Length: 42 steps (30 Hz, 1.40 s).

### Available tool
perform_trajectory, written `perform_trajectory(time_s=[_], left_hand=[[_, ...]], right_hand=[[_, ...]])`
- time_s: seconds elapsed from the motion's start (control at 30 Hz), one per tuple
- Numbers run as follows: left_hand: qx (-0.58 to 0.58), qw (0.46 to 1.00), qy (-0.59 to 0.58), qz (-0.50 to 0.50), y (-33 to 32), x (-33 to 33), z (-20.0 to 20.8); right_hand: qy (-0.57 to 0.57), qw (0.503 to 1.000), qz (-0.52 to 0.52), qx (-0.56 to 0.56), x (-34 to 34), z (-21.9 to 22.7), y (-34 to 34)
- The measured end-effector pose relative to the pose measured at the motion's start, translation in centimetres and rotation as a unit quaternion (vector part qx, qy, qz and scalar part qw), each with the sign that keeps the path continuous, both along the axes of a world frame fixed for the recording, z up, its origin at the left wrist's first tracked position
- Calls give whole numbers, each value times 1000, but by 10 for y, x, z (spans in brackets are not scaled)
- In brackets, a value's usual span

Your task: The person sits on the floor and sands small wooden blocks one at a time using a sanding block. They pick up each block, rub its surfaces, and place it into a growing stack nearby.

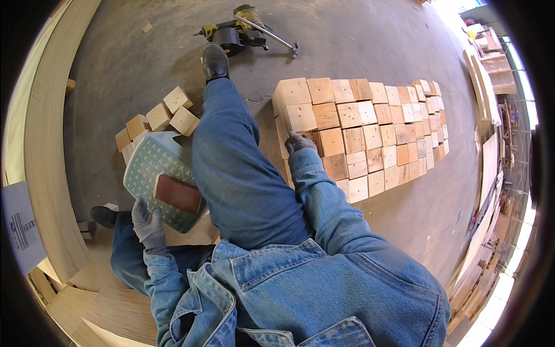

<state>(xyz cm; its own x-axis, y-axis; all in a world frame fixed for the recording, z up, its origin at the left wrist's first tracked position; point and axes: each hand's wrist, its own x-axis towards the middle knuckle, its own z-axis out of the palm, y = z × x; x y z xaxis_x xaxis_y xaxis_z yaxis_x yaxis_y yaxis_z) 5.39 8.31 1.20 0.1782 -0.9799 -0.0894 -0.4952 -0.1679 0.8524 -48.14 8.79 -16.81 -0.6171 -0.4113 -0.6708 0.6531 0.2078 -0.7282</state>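
Note:
My right hand (300, 143), in a grey glove, is at the near left edge of a large arrangement of wooden blocks (348, 115). Its fingers curl around the edge of a block there, partly hidden by the hand itself. To the left, my left hand (148, 226), also gloved, has its fingers apart beside a pale green plastic stool (151, 168) with a bumpy top. On that stool lies a flat reddish-brown rectangular case (178, 194). Beyond the stool are several loose wooden blocks (158, 117), some touching one another.
A yellow and black nail gun (234, 36) and a hammer (272, 36) lie on the concrete floor beyond my boot (215, 61). Stacked boards (49, 150) run along the left. More lumber (488, 168) stands along the right side.

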Motion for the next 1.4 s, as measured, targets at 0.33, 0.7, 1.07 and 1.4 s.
perform_trajectory(time_s=[0.33,0.7,1.07,1.4], left_hand=[[-80,996,-41,-25,1,-14,20],[-72,997,-22,1,9,-7,33],[-75,958,215,176,-1,38,32],[-91,937,271,202,-7,51,45]], right_hand=[[-190,945,196,-179,19,71,20],[-76,983,133,-101,8,115,-28],[117,928,206,-287,80,303,-127],[410,704,580,-2,241,222,-249]])
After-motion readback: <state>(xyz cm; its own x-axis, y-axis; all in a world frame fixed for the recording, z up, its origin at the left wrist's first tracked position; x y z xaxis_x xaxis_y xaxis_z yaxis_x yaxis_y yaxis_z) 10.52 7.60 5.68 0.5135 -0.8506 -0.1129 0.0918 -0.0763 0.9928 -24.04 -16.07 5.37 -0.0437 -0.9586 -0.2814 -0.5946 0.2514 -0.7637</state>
